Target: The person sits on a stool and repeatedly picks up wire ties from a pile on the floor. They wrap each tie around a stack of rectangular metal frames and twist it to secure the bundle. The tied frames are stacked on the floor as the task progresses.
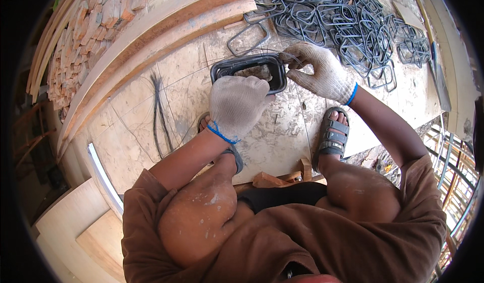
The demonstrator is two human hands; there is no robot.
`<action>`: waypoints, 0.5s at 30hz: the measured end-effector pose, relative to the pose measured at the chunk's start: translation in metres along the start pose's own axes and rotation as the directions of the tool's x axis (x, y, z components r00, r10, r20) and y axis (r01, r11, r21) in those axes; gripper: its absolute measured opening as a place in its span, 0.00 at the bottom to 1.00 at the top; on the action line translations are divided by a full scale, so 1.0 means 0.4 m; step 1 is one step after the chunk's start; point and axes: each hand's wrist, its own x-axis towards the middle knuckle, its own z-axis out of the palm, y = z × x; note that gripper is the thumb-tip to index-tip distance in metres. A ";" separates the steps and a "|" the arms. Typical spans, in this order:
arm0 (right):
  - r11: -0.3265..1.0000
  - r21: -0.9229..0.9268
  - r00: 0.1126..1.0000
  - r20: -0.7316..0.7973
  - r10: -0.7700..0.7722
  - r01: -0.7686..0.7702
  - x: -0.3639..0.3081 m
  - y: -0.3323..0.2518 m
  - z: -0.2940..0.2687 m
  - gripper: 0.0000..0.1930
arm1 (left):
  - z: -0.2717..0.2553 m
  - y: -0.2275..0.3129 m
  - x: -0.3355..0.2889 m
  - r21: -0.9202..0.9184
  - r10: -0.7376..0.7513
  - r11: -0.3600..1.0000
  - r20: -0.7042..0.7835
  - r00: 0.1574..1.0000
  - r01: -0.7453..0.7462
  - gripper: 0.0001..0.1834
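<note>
A dark rectangular stack of bent steel stirrups (220, 70) stands on the tiled floor before me, with a rough grey block (254, 72) inside it. My left hand (237, 104), in a white knit glove with a blue cuff, is closed over the stack's near left side; its fingertips are hidden. At the far right corner my right hand (320, 71), gloved alike, curls its fingers and thumb around a thin wire (298, 60). More fine wire strands trail across the stack's far side. One loose stirrup (248, 40) lies just beyond.
A large tangled heap of stirrups (327, 16) fills the far right. Long wooden beams (151, 36) border the left, with piled bricks (111, 11) behind. A bundle of straight tie wires (160, 114) lies left of my hands. Wood scraps (275, 179) sit between my sandalled feet.
</note>
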 end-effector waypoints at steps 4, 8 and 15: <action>0.998 -0.068 1.000 -0.014 0.017 -0.018 0.000 0.005 -0.018 0.21 | 0.008 -0.020 0.004 -0.015 -0.028 0.999 -0.016 0.999 0.028 0.14; 1.000 -0.011 0.995 -0.096 0.028 -0.029 0.011 -0.011 0.003 0.19 | -0.011 -0.009 0.018 0.044 -0.079 0.996 0.141 0.987 0.073 0.13; 0.971 -0.237 0.987 -0.161 -0.014 -0.025 0.025 -0.019 0.037 0.13 | 0.007 -0.020 0.008 0.126 -0.097 0.989 0.126 0.987 0.081 0.11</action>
